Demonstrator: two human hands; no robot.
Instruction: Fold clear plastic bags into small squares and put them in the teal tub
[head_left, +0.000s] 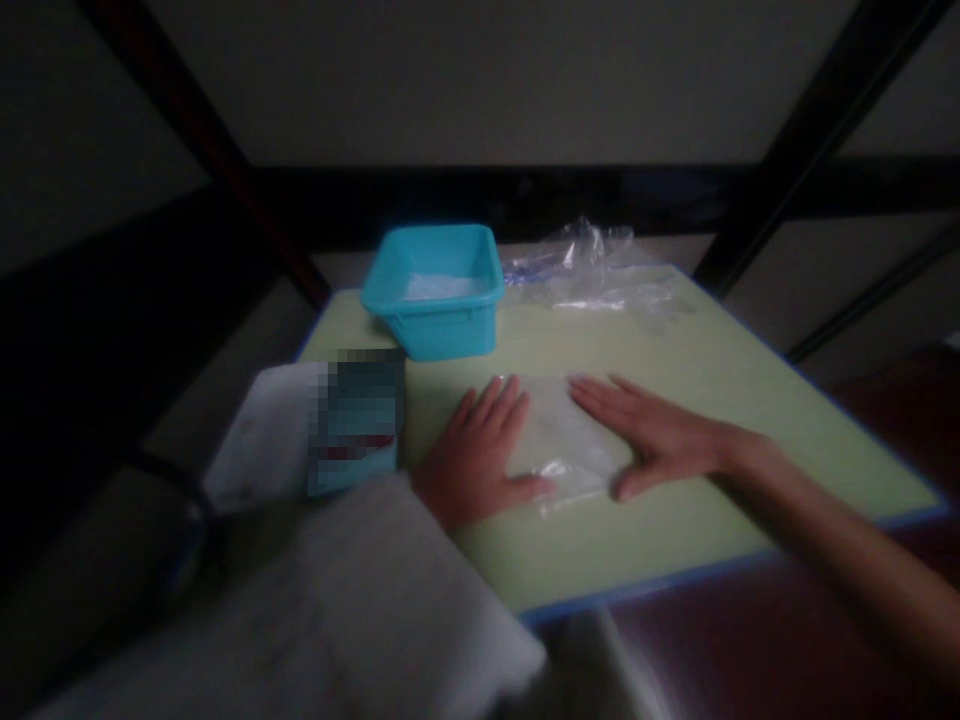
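A flat clear plastic bag (564,440) with something white inside lies on the pale green table (675,360). My left hand (476,455) rests flat on its left edge, fingers stretched out. My right hand (649,435) lies flat on its right side, fingers together and extended, thumb at the bag's near corner. Both hands press down on the bag rather than gripping it.
A turquoise plastic tub (435,290) with white material inside stands at the table's far left. Crumpled clear plastic bags (592,270) lie at the far edge. White cloth (360,590) covers the near left corner beside a blurred-out patch. Dark frame bars cross behind.
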